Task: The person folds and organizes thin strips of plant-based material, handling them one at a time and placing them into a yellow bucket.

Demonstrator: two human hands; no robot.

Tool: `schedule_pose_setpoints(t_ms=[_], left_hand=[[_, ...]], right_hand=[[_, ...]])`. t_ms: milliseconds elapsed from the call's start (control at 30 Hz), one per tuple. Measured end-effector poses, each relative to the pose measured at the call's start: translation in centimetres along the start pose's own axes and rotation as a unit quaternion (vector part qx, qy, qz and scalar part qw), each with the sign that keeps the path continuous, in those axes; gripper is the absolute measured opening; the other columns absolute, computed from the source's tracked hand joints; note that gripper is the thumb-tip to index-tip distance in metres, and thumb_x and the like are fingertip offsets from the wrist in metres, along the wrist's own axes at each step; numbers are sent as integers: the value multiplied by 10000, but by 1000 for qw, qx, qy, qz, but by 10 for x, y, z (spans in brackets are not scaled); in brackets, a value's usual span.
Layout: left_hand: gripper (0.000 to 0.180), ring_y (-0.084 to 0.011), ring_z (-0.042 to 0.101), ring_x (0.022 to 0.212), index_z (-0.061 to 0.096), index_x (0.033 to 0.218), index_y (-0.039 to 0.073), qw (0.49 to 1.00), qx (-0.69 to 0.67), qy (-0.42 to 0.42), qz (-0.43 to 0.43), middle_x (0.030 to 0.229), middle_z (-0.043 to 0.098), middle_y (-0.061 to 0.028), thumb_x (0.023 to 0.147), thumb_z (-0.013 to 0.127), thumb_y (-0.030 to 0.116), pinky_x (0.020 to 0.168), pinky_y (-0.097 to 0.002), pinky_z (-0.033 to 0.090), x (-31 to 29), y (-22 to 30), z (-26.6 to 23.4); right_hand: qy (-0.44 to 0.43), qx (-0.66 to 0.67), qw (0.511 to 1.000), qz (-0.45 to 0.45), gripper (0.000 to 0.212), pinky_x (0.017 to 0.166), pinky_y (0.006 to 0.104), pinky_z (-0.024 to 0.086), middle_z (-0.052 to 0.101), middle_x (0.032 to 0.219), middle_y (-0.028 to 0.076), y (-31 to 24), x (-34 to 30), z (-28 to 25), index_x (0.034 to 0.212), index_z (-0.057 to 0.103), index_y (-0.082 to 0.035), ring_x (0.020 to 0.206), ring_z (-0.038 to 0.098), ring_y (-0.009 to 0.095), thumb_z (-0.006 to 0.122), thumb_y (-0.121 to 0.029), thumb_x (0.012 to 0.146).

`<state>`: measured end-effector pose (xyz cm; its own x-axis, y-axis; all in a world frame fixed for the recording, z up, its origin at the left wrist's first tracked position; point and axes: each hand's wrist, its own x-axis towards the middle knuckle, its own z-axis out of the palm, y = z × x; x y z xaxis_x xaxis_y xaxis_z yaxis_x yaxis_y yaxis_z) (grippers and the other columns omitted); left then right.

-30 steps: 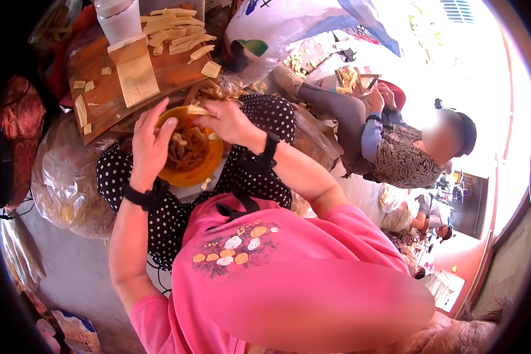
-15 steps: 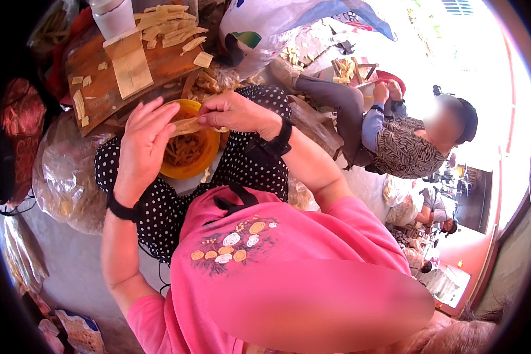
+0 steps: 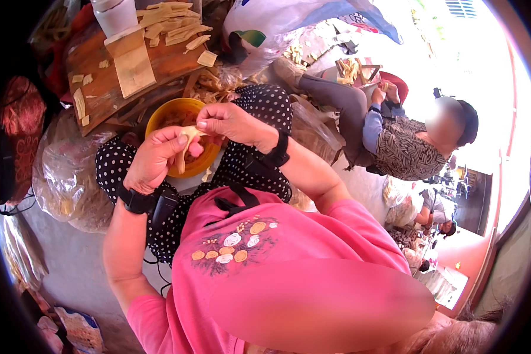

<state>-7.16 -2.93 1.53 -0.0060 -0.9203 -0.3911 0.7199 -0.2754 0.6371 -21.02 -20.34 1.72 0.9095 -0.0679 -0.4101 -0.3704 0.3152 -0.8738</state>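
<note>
Above a round yellow bowl (image 3: 154,117) in my lap, my two hands grip a thin, soft-looking pale yellow strip (image 3: 189,134). My left hand (image 3: 150,158) pinches it between thumb and fingers, and part of it hangs below the fingertips. From the other side my right hand (image 3: 233,123) has its upper end between thumb and forefinger. Brownish strips lie inside the bowl, partly hidden by my hands. What the strip is made of, I cannot tell.
Beyond the bowl a wooden board (image 3: 91,62) carries pale strips (image 3: 165,22), a folded tan sheet (image 3: 134,69) and a white container (image 3: 114,16). Clear plastic bags (image 3: 71,177) lie at the left. A co-worker (image 3: 404,141) sits at the right beside a small stool (image 3: 369,72).
My left hand has turned and closed from spread fingers into a pinch on the strip. The strip, stretched out between my hands before, now bends and hangs down.
</note>
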Motion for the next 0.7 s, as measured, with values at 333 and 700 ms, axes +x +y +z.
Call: schedule_pose_setpoints(t_ms=[333,700], left_hand=[[221,-155,520,1024,653,1037,-11,930,169,155,285,1148,584,-81,839,556,-13,923,-273,378,11,-13,14],[196,-314,318,1310,670,1014,79,685,562,269,377,1150,632,-21,847,567,82,1058,-408,198,19,-21,21]], right_hand=[[-44,247,960,123,518,391,191,263,483,579,-16,22,10,17,825,621,-47,440,368,59,371,-480,959],[9,477,879,21,268,426,197,283,509,652,-17,49,39,35,915,582,-108,465,376,58,434,-327,958]])
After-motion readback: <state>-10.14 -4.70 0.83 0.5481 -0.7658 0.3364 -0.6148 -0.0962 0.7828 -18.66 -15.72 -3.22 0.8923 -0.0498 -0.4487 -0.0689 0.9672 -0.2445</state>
